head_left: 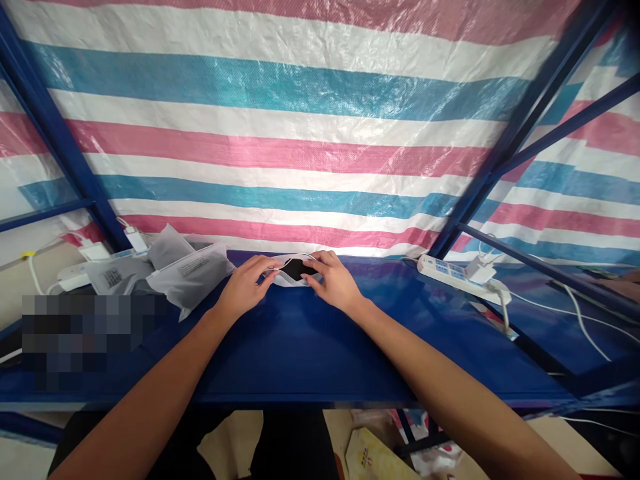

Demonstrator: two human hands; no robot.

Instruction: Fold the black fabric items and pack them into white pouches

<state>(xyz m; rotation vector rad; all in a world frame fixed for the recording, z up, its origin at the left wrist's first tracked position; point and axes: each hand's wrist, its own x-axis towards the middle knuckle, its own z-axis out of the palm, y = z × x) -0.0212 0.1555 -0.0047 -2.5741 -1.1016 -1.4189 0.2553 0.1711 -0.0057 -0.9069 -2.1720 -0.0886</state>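
Both hands grip a whitish plastic pouch [283, 281] at the far side of the blue table, one on each side of its mouth. A flat black object [296, 269] shows between the pouch's edges; its kind cannot be made out. My left hand [246, 285] pinches the left edge, thumb and fingers close together. On the right edge, my right hand [334, 280] is closed with its thumb toward the black object. A thin white strip or cord runs along the pouch's top between the hands. Left of my left hand lie frosted plastic bags [193, 270] with small printing.
White power strips stand at the right [453, 275] and far left [75, 273], with chargers and cables. Blue metal posts [483, 180] and a striped tarpaulin [280, 160] bound the table [300, 353]. A yellow box [375, 457] lies below.
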